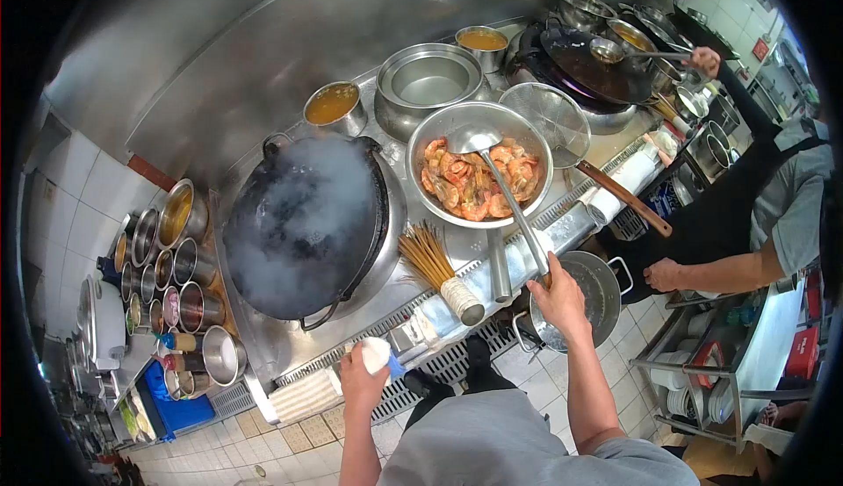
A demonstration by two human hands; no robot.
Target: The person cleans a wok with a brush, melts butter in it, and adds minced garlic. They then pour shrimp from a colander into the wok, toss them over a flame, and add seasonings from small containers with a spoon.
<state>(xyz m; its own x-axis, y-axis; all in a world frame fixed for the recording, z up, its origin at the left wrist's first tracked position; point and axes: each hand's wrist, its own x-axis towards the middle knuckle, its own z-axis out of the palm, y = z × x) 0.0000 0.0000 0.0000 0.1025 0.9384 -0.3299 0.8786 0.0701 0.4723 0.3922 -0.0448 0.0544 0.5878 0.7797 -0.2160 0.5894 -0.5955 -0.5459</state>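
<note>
My right hand is closed around the handle end of a long steel ladle. The ladle's head lies over cooked shrimp in a wide steel bowl. My left hand, at the front edge of the range, grips a white bunched cloth. Ahead of it a black wok sits on the burner with smoke rising from it; I see no food in it. A bamboo brush lies between the wok and the bowl, its bound handle toward me.
A mesh strainer rests beside the bowl. Behind stand a steel pot and a container of orange liquid. Seasoning tins crowd the left. A two-handled pot is below my right hand. At right, a co-worker's hand holds another ladle.
</note>
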